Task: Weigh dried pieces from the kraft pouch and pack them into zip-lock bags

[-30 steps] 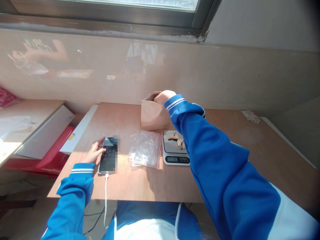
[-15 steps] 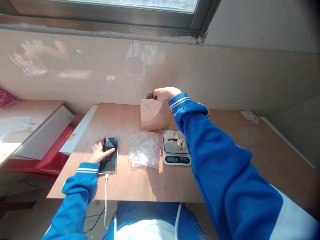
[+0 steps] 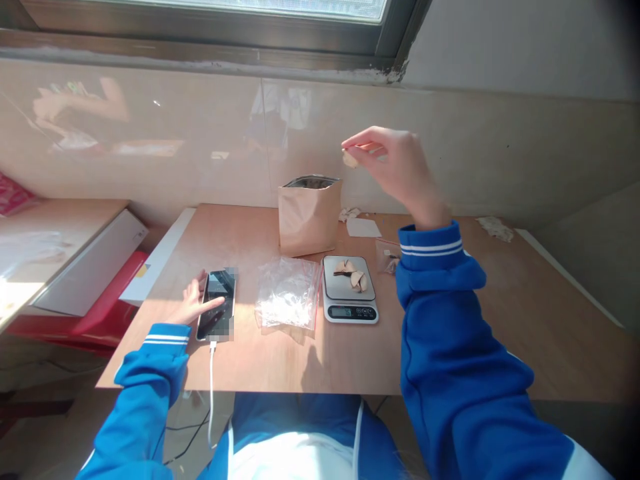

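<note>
My right hand (image 3: 393,163) is raised above the table, pinching a small pale beige dried piece (image 3: 351,160) between thumb and fingertips. Below and left of it stands a brown paper pouch (image 3: 309,220), upright with its silvery-lined mouth open. Similar beige pieces (image 3: 359,281) with a dark bit lie on a white kitchen scale (image 3: 350,313), whose display is lit. My left hand (image 3: 193,300) is on a phone (image 3: 216,310), fingers at its left edge and thumb across the screen. Between phone and scale lies a stack of clear zip bags (image 3: 289,297).
Behind the scale lie a white card (image 3: 363,228) and beige scraps (image 3: 349,213). A small filled zip bag (image 3: 387,257) is partly hidden by my right sleeve. A white cable (image 3: 211,393) runs from the phone over the table's front edge. A red stool (image 3: 103,327) stands at left.
My right hand has come out of the paper pouch and risen to the right, now with a beige piece in its fingertips. My left thumb has shifted slightly on the phone.
</note>
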The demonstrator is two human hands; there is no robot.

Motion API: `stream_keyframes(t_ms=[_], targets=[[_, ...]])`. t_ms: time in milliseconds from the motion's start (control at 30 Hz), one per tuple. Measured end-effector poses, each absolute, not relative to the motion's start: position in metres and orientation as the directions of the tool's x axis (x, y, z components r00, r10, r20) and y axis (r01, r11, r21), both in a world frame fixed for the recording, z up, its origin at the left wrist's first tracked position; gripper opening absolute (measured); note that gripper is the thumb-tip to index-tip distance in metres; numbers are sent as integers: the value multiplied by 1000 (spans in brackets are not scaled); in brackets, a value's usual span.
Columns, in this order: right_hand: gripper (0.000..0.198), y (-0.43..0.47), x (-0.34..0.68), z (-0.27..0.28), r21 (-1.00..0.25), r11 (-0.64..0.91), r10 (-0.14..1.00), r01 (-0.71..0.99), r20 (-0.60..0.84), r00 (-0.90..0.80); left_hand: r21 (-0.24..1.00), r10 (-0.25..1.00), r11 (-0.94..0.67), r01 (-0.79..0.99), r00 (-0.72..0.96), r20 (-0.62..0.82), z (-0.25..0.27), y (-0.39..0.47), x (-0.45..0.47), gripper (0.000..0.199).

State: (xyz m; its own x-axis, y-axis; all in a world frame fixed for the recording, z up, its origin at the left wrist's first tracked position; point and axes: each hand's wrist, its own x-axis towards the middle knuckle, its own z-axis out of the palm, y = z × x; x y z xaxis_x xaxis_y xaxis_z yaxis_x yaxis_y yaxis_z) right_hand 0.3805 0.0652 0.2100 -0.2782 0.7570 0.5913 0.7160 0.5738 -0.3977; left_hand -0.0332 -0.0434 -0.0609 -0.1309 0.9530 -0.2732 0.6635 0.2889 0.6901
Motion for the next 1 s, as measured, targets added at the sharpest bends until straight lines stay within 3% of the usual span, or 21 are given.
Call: stream_keyframes(t_ms=[133,267,500,767,900,1000], targets=[[30,25,412,191,-491,595,723,636,673,-157,822,964,226,523,1,-265,-66,-53,-42,109],[19,-3,438,157,-601,509,759,616,652,9,842,963,213,496,39,-267,-69,-58,-46,108],[19,-31,465,111,-760,378,815,528,544,199,869,965,187,458,81,-251,-61,-65,-41,118],[24,-44,461,99,-797,321,870,511,462,173,859,967,213,465,26,-254,-65,-54,-46,104],[26,-48,448,76,-836,258,949,484,312,34,881,975,220,419,-59,-215,-73,-39,-49,91],[27,-50,438,52,-845,214,973,490,226,-36,887,968,247,390,-128,-214,-80,-28,-49,91]])
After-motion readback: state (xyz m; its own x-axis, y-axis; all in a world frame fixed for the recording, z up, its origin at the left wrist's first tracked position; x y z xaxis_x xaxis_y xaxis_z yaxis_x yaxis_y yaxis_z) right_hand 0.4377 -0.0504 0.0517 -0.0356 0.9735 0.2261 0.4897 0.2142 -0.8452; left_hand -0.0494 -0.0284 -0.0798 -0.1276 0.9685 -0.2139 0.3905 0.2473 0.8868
